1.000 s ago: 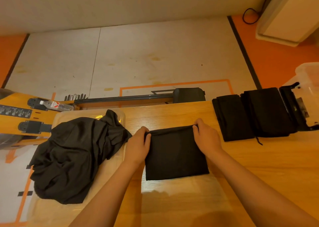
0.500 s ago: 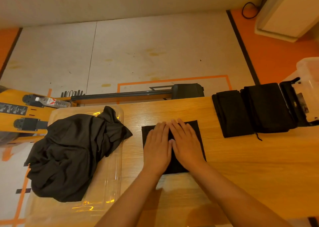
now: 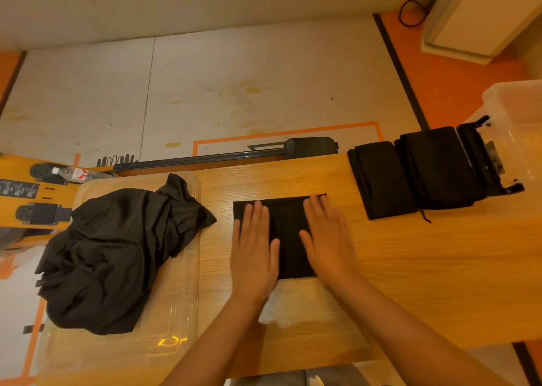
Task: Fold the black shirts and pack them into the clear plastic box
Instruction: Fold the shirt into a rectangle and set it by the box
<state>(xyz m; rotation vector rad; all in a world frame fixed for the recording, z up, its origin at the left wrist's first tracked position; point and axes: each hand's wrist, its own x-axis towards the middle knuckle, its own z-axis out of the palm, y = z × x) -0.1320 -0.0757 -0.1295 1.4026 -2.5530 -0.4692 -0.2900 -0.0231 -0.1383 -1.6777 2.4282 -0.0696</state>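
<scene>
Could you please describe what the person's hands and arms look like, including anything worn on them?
The left hand and right hand are both bare: no gloves, and no rings, watch or bands that I can make out. The left forearm and right forearm are uncovered too, with no sleeve in view up to the picture's lower edge.

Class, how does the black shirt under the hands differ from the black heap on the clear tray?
The shirt is folded flat and rectangular; the heap is crumpled and bulky. The shirt lies on the table; the heap on the clear tray. The left hand and right hand press the shirt; nothing touches the heap. Both are black.
</scene>
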